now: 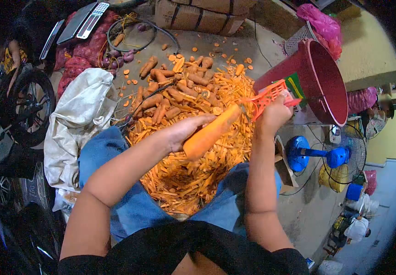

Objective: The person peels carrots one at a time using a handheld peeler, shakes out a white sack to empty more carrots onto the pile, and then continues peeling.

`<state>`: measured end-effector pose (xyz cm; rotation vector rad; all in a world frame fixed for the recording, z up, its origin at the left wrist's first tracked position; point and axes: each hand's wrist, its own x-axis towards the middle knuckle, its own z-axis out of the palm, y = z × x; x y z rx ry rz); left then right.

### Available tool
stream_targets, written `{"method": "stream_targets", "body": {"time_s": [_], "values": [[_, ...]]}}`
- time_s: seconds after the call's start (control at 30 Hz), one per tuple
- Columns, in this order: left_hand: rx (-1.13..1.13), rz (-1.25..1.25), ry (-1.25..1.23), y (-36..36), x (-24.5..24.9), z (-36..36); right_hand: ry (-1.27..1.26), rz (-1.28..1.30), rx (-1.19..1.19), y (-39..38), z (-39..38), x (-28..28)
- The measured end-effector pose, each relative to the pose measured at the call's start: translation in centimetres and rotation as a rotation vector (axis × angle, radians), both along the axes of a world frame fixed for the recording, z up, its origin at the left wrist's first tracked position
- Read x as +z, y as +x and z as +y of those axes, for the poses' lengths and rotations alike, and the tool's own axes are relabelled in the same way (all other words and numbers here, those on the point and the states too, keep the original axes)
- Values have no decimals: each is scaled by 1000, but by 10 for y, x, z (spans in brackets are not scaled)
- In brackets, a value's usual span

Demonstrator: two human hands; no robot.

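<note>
My left hand (185,132) is wrapped around the thick end of a large peeled carrot (211,137), whose narrower end points up and to the right. In my right hand (276,114) is an orange plastic peeler (267,97) with an openwork body, its front edge close to the carrot's far end. Below both hands, a big heap of carrot peelings (175,178) spreads between my knees. Several unpeeled carrots (179,94) lie on the far left part of the heap.
A maroon bucket (294,62) stands right of the heap. White sacking (72,133) and net bags of red onions (85,50) lie left, near a motorcycle wheel (30,107). Cardboard boxes (198,17) are at the back, a blue fan (319,153) at right. People sit far right.
</note>
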<state>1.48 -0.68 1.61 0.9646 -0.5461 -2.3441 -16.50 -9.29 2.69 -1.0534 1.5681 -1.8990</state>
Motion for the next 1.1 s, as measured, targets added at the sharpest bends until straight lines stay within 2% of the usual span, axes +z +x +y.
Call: {"method": "stream_targets", "body": {"time_s": [0.13, 0.3, 0.37, 0.43, 0.5, 0.53, 0.6, 0.63, 0.7, 0.77, 0.83, 0.87, 0.93, 1.0, 1.03, 1.07, 1.1], "values": [[-17, 92, 67, -8, -5, 4, 17, 31, -26, -10, 0, 5], [74, -21, 32, -3, -6, -3, 70, 72, -6, -33, -8, -13], [138, -21, 83, -5, -4, -4, -9, 42, 150, -1, 3, -5], [206, -21, 139, -8, -5, -5, 58, 227, 311, 32, 29, 2], [240, -36, 153, -10, -9, -6, 107, 103, 453, 63, 51, 7], [238, -36, 155, -12, -8, -6, 109, 102, 452, 69, 57, 9], [258, -52, 122, -13, -5, -5, 103, 336, 420, 76, 63, 10], [259, -52, 123, -11, -2, -3, 104, 336, 422, 71, 57, 6], [-36, -240, -32, -7, 5, 4, 54, 497, 203, 43, 26, -13], [-65, -150, 57, -10, 5, 10, 95, 574, -111, -4, -12, -39], [-40, -82, 59, -10, 3, 13, 158, 94, -133, -33, -26, -43], [-34, 6, 123, -7, 7, 11, 155, 93, -134, -34, -25, -42], [13, -30, 124, -2, 0, 5, 121, -108, 106, -11, -7, -12], [79, -128, 124, 1, 1, 2, -41, 179, 303, 25, 17, -2], [80, -129, 124, -1, 0, 2, 25, 79, 422, 49, 36, 10], [141, -68, 135, -2, -2, 2, 54, 285, 428, 66, 55, 17], [202, -7, 148, -4, -5, 2, 56, 284, 430, 72, 56, 15]]}}
